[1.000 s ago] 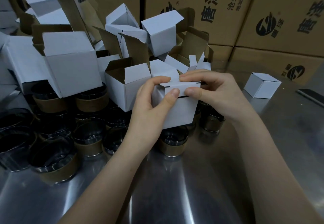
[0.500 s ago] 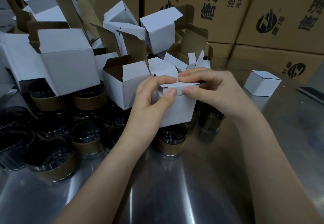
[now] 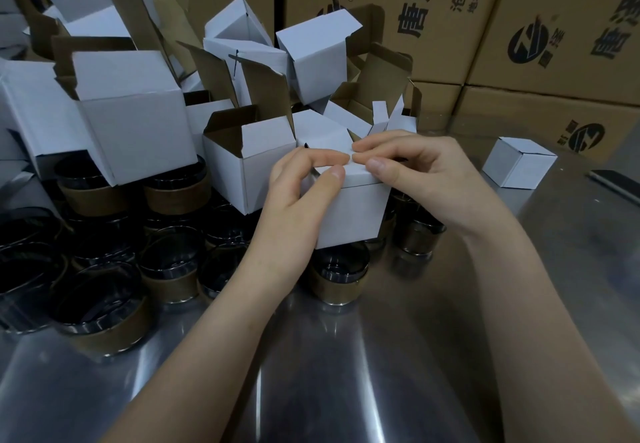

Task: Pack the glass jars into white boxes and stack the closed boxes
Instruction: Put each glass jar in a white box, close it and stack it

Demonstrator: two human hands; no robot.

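A small white box [image 3: 353,214] is held above the metal table [image 3: 346,373] at the centre. My left hand [image 3: 301,196] grips its left side, thumb on the front top edge and fingers curled over the lid. My right hand [image 3: 422,175] pinches the lid's right front corner, fingertips meeting those of the left on top. The lid lies nearly flat on the box. Several glass jars with brown bands stand below and to the left, one [image 3: 337,276] right under the box. What is inside the box is hidden.
A heap of open white boxes [image 3: 138,120] fills the back left. One closed white box [image 3: 517,165] sits alone at the right. A dark flat object [image 3: 614,184] lies at the right edge. Brown printed cartons [image 3: 450,9] wall off the back.
The lid's tab has gone from sticking out at the front to lying down on the box. Both hands' fingers have closed in over the top.
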